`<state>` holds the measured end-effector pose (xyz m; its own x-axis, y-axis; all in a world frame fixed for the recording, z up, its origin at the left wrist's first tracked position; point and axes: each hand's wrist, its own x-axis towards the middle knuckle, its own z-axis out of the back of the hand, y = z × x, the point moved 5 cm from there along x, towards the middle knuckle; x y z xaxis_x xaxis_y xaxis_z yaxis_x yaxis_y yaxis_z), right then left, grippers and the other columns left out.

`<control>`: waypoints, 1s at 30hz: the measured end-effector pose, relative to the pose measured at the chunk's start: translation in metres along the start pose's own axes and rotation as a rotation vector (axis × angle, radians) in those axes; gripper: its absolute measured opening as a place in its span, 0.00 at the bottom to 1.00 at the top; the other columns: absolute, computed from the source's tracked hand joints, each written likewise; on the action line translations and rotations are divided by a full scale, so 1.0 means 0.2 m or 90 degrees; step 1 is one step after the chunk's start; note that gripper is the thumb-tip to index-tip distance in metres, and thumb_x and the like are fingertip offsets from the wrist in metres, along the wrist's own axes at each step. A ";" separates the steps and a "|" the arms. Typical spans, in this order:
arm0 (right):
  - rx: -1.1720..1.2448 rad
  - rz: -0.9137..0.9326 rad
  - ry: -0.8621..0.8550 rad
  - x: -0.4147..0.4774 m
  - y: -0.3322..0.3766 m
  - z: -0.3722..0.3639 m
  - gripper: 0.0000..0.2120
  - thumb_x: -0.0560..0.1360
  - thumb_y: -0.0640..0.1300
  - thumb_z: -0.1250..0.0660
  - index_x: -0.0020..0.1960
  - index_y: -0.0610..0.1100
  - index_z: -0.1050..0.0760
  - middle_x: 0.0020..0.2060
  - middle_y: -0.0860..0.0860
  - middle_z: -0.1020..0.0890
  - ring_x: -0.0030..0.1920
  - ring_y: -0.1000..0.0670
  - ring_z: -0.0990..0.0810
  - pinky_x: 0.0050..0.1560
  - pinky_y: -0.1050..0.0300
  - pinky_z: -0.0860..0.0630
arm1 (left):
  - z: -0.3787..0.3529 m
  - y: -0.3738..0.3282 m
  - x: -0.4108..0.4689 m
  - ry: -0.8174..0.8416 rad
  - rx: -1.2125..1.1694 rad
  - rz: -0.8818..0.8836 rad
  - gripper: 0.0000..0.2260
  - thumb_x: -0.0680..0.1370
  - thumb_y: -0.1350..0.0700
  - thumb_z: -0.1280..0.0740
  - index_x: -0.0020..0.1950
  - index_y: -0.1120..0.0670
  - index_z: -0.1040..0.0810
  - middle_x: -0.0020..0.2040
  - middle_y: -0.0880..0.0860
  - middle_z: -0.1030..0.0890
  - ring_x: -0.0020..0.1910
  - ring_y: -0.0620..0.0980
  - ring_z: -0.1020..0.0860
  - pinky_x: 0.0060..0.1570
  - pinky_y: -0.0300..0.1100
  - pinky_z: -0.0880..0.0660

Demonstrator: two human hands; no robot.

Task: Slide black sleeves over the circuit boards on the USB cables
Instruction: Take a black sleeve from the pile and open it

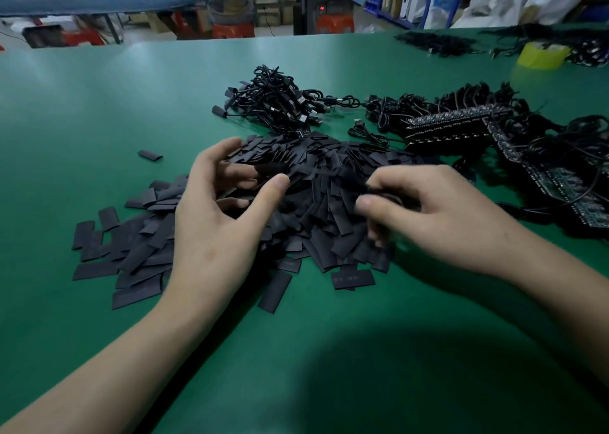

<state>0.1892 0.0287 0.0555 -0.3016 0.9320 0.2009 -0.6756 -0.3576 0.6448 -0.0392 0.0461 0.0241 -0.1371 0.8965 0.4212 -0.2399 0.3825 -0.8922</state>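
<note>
A big heap of flat black sleeves (pixel 316 222) covers the middle of the green table (pixel 99 110). My left hand (pixel 217 222) hovers over the heap's left side, pinching one black sleeve (pixel 273 170) between thumb and fingertips. My right hand (pixel 438 216) is at the heap's right side, its fingers curled round a black USB cable end (pixel 379 189); motion blur hides whether a circuit board is on it. Behind the heap lies a bundle of sleeved USB cables (pixel 280 104). Rows of bare circuit boards on cables (pixel 461 123) lie to the right.
A yellow tape roll (pixel 540 54) and more black cables (pixel 438 43) sit at the table's far right. A loose sleeve (pixel 150 155) lies alone to the left. A person on a red stool (pixel 232 5) works at a blue bench beyond the table.
</note>
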 end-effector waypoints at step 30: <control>-0.353 0.029 -0.203 0.87 -0.01 0.15 0.19 0.80 0.56 0.32 0.66 0.48 0.25 0.61 0.47 0.25 0.62 0.46 0.25 0.66 0.43 0.28 | -0.12 -0.05 -0.04 0.200 0.316 -0.192 0.20 0.79 0.44 0.32 0.69 0.49 0.23 0.61 0.43 0.23 0.65 0.43 0.27 0.65 0.34 0.33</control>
<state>0.1589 0.1932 0.1119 -0.1808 0.8565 0.4835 -0.9404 -0.2946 0.1702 -0.0131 0.0403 0.0250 0.2750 0.8174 0.5062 -0.6483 0.5465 -0.5302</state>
